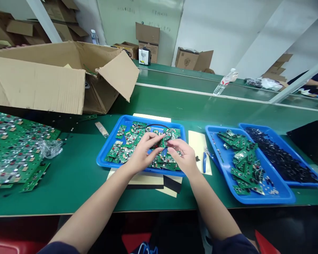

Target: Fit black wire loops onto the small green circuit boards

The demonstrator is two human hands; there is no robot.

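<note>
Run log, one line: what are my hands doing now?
left hand: pinching small green circuit board | right hand: at same board, grip unclear | beneath: blue tray of boards | right of tray: blue-handled tool

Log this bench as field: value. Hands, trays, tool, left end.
left hand: fingertips on small circuit board
right hand: fingertips at same board, grip unclear
center tray: blue, loose boards
right trays: nearer holds boards, farther black parts
tool: blue-handled pliers on paper
left end: board panel, open cardboard box behind
</note>
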